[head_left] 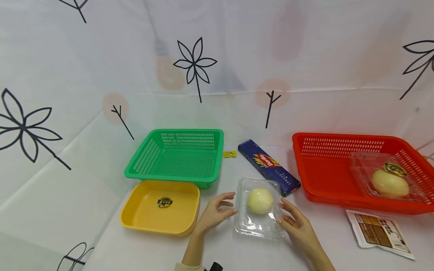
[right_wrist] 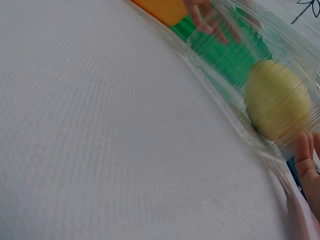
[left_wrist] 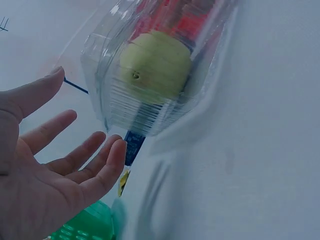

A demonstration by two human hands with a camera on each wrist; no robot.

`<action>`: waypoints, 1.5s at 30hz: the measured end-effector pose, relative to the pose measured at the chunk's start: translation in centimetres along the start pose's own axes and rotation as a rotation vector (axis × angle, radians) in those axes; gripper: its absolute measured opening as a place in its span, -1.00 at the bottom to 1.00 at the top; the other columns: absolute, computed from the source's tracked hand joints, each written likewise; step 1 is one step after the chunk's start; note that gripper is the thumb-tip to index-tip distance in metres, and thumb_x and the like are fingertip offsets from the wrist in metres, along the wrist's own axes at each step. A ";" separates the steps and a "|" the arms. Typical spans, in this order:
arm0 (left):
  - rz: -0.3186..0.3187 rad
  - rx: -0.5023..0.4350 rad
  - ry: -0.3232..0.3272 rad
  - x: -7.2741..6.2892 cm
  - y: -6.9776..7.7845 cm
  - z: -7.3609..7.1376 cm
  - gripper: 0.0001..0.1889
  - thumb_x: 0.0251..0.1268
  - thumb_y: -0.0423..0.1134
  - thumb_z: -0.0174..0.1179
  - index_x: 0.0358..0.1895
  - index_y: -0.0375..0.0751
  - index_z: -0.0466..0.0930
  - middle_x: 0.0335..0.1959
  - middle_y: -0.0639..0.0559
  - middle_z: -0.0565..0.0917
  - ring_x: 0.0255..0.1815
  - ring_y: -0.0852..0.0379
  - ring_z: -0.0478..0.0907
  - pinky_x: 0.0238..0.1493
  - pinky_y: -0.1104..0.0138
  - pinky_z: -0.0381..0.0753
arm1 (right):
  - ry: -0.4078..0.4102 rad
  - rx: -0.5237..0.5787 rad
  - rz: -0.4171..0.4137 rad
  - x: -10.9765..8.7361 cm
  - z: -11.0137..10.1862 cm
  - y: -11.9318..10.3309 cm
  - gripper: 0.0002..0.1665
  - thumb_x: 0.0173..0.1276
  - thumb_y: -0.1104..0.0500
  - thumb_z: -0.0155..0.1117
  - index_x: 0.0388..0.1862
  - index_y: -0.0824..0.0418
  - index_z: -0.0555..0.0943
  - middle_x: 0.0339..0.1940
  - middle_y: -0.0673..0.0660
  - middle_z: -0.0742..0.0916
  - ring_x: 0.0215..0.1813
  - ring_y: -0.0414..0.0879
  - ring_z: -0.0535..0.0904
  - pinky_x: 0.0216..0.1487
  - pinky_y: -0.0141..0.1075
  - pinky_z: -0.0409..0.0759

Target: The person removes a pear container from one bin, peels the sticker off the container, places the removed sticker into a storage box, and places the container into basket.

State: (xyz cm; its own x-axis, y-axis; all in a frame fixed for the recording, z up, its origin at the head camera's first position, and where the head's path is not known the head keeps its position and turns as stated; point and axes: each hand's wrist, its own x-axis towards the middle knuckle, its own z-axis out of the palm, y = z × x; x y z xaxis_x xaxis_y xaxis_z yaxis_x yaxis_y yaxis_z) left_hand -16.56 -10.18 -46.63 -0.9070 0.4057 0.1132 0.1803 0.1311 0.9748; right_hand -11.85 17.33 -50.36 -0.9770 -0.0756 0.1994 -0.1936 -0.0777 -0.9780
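A clear plastic clamshell box (head_left: 259,229) with a round pale yellow-green fruit (head_left: 260,201) inside lies on the white table between my two hands. My left hand (head_left: 216,213) is at the box's left side, fingers loosely spread and a small gap from the plastic. In the left wrist view, its palm and fingers (left_wrist: 52,130) hold nothing. On the other side, my right hand (head_left: 300,227) has its fingertips right at the box's right edge, fingers fairly straight. The right wrist view shows those fingertips (right_wrist: 303,147) against the clear wall, beside the fruit (right_wrist: 278,100).
Behind the box lies a blue spaghetti carton (head_left: 269,167), near a small yellow packet (head_left: 229,154). Left stand a green basket (head_left: 190,162) and a yellow tray (head_left: 149,222) with a dark sticker. A red basket (head_left: 325,173) holds another fruit box (head_left: 361,165); a brown-white pouch (head_left: 381,233) lies before it.
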 end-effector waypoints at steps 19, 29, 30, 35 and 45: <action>-0.075 -0.110 -0.046 -0.5 -0.8 1.4 -0.40 0.17 -0.43 0.21 0.31 -0.42 0.28 -0.30 0.01 0.50 -0.44 0.25 0.50 -0.43 0.44 0.58 | 0.080 -0.158 0.122 -0.2 0.5 -0.7 -0.39 0.28 0.37 0.20 0.30 0.44 0.32 0.04 -0.33 0.56 -0.12 -0.36 0.57 -0.14 -0.53 0.55; -0.051 -0.159 -0.069 -0.9 -0.4 1.6 -0.33 0.08 -0.45 0.23 0.32 -0.46 0.24 -0.20 -0.15 0.43 -0.37 0.24 0.50 -0.35 0.42 0.60 | 0.140 -0.201 0.271 -0.6 1.3 -2.0 -0.34 0.25 0.30 0.27 0.33 0.31 0.33 -0.31 0.15 0.54 -0.50 -0.13 0.55 -0.46 -0.39 0.54; -0.043 -0.159 -0.063 -0.9 -0.3 1.6 -0.34 0.07 -0.46 0.22 0.31 -0.48 0.24 -0.19 -0.16 0.42 -0.37 0.24 0.50 -0.36 0.44 0.58 | 0.138 -0.192 0.275 -0.6 1.3 -2.2 -0.33 0.24 0.32 0.28 0.33 0.32 0.32 -0.31 0.16 0.54 -0.50 -0.13 0.55 -0.46 -0.39 0.55; 0.029 -0.149 -0.014 -1.0 0.0 1.7 -0.40 0.06 -0.49 0.21 0.25 -0.53 0.31 -0.20 -0.30 0.41 -0.39 0.27 0.48 -0.37 0.50 0.54 | 0.126 -0.167 0.264 -0.4 1.6 -3.0 -0.29 0.18 0.36 0.32 0.32 0.36 0.33 -0.31 0.15 0.52 -0.50 -0.13 0.55 -0.46 -0.38 0.56; 0.139 -0.138 0.046 -0.8 2.9 0.6 -0.43 0.10 -0.54 0.18 0.25 -0.52 0.31 -0.12 -0.40 0.41 -0.22 0.16 0.43 -0.30 0.46 0.61 | 0.079 -0.181 0.148 1.4 2.5 -5.3 -0.29 0.18 0.36 0.32 0.32 0.34 0.34 -0.25 0.21 0.49 -0.46 -0.11 0.59 -0.41 -0.38 0.58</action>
State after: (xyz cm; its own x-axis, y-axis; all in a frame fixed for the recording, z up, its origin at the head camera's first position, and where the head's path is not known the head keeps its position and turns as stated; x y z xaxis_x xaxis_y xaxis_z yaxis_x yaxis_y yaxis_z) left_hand -15.07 -9.63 -44.01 -0.8940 0.3688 0.2545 0.2545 -0.0496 0.9658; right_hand -11.93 15.18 -44.72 -0.9985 0.0057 0.0551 -0.0542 0.1086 -0.9926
